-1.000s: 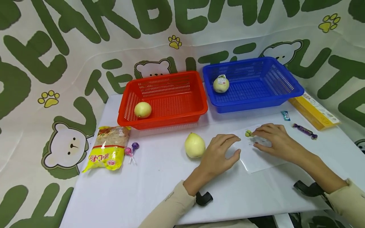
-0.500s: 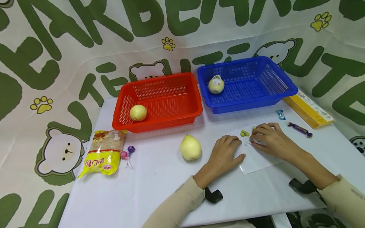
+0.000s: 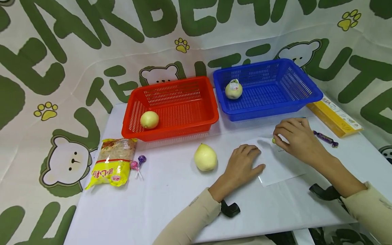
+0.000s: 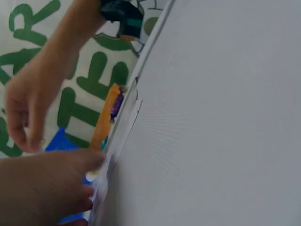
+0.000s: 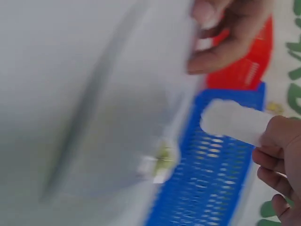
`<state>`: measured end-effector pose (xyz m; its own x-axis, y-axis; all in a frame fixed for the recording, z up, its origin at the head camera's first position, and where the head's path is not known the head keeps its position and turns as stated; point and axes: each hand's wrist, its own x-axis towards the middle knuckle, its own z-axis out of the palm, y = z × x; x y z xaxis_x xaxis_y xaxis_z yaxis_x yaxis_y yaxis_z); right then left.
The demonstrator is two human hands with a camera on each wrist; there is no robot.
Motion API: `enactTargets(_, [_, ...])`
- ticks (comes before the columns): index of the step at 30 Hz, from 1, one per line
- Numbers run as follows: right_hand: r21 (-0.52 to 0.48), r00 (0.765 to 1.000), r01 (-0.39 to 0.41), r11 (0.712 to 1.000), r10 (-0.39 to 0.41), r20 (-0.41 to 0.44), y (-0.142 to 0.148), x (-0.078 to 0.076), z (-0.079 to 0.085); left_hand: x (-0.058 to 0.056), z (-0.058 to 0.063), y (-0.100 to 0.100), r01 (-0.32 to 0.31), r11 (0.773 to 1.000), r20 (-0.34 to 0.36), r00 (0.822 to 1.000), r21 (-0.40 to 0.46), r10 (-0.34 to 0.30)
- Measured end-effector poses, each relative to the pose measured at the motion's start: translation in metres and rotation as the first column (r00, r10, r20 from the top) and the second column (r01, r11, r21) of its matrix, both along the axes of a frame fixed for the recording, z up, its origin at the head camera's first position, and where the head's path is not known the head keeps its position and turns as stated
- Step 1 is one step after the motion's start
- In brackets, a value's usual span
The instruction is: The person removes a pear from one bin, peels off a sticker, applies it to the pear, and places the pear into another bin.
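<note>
From the left hand, the pear blocks nine o'clock, the red basket ten, the blue basket twelve to one, the right hand two; bare tabletop leaves passage at five, between the forearms

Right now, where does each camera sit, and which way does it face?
Head: worn on head, facing forward and down at the table; sleeves, left hand, right hand show.
Left wrist: worn there, facing past left hand across the table; right hand shows.
Right wrist: worn there, facing right hand pinching a white label; left hand shows.
Head and right wrist share the red basket and blue basket.
</note>
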<state>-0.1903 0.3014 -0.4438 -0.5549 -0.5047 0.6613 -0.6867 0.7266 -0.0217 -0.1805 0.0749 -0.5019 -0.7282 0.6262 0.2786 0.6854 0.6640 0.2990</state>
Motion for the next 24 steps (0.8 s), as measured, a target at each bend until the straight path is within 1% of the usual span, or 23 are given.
enactTargets(1, [-0.024,1.0,-0.006,1.0,0.005,-0.023,-0.003,0.002,0.006,0.0,0.003,-0.001,-0.005,0.997,0.1,0.995,0.081,-0.003])
enactTargets(2, [-0.041,0.999,-0.011,0.999,0.009,-0.042,-0.006,0.004,0.011,-0.001,0.007,-0.002,-0.025,0.984,0.231,0.973,0.179,-0.018])
enactTargets(3, [-0.053,0.998,-0.023,0.998,0.02,-0.061,-0.01,0.007,0.015,-0.001,0.013,-0.003,-0.064,0.952,0.375,0.925,0.298,-0.055])
enactTargets(4, [-0.061,0.996,-0.042,0.997,0.037,-0.084,-0.014,0.01,0.019,-0.002,0.019,-0.005,-0.135,0.898,0.508,0.855,0.419,-0.109])
enactTargets(5, [-0.063,0.993,-0.065,0.996,0.058,-0.107,-0.019,0.013,0.022,-0.002,0.025,-0.007,-0.224,0.824,0.608,0.775,0.52,-0.173])
enactTargets(6, [-0.061,0.989,-0.089,0.994,0.081,-0.126,-0.024,0.016,0.025,-0.003,0.033,-0.01,-0.32,0.744,0.677,0.697,0.586,-0.234])
enactTargets(7, [-0.056,0.984,-0.112,0.992,0.103,-0.143,-0.029,0.02,0.027,-0.003,0.04,-0.012,-0.403,0.671,0.718,0.636,0.623,-0.284])
enactTargets(8, [-0.052,0.98,-0.131,0.99,0.122,-0.16,-0.033,0.023,0.028,-0.003,0.046,-0.015,-0.463,0.61,0.736,0.593,0.643,-0.326])
enactTargets(9, [-0.051,0.975,-0.15,0.987,0.139,-0.171,-0.038,0.025,0.03,-0.002,0.05,-0.018,-0.5,0.562,0.738,0.572,0.659,-0.358])
enactTargets(10, [-0.059,0.972,-0.167,0.984,0.154,-0.178,-0.043,0.027,0.031,-0.002,0.054,-0.022,-0.518,0.533,0.735,0.569,0.669,-0.37])
enactTargets(11, [-0.071,0.973,-0.177,0.982,0.164,-0.161,-0.047,0.029,0.032,-0.001,0.058,-0.026,-0.523,0.52,0.73,0.574,0.675,-0.371])
enactTargets(12, [-0.1,0.976,-0.183,0.978,0.169,-0.135,-0.051,0.031,0.033,-0.001,0.06,-0.03,-0.525,0.514,0.726,0.584,0.679,-0.363])
enactTargets(13, [-0.136,0.981,-0.175,0.975,0.161,-0.106,-0.054,0.032,0.035,-0.001,0.062,-0.035,-0.517,0.516,0.72,0.598,0.683,-0.352])
enactTargets(14, [-0.19,0.987,-0.159,0.969,0.15,-0.063,-0.057,0.032,0.036,-0.002,0.063,-0.04,-0.503,0.526,0.711,0.617,0.686,-0.337])
enactTargets(15, [-0.245,0.992,-0.126,0.961,0.129,-0.001,-0.06,0.033,0.037,-0.002,0.065,-0.045,-0.483,0.541,0.699,0.64,0.689,-0.319])
enactTargets(16, [-0.299,0.991,-0.084,0.951,0.11,0.071,-0.062,0.032,0.038,-0.003,0.065,-0.05,-0.458,0.56,0.685,0.664,0.69,-0.3])
enactTargets(17, [-0.343,0.984,-0.033,0.939,0.091,0.152,-0.064,0.032,0.039,-0.003,0.066,-0.056,-0.436,0.58,0.671,0.686,0.688,-0.28])
enactTargets(18, [-0.381,0.97,0.015,0.924,0.08,0.23,-0.067,0.031,0.04,-0.003,0.067,-0.061,-0.412,0.598,0.654,0.709,0.687,-0.263])
enactTargets(19, [-0.397,0.948,0.064,0.916,0.069,0.312,-0.07,0.029,0.041,-0.003,0.068,-0.066,-0.389,0.616,0.636,0.731,0.685,-0.247])
enactTargets(20, [-0.405,0.918,0.106,0.908,0.068,0.392,-0.073,0.027,0.041,-0.003,0.068,-0.07,-0.366,0.633,0.619,0.749,0.682,-0.234])
enactTargets(22, [-0.387,0.847,0.151,0.91,0.083,0.525,-0.08,0.023,0.042,-0.002,0.069,-0.078,-0.329,0.663,0.587,0.783,0.672,-0.206])
enactTargets(24, [-0.376,0.772,0.168,0.911,0.115,0.625,-0.088,0.02,0.043,0.0,0.07,-0.086,-0.3,0.688,0.547,0.82,0.661,-0.167])
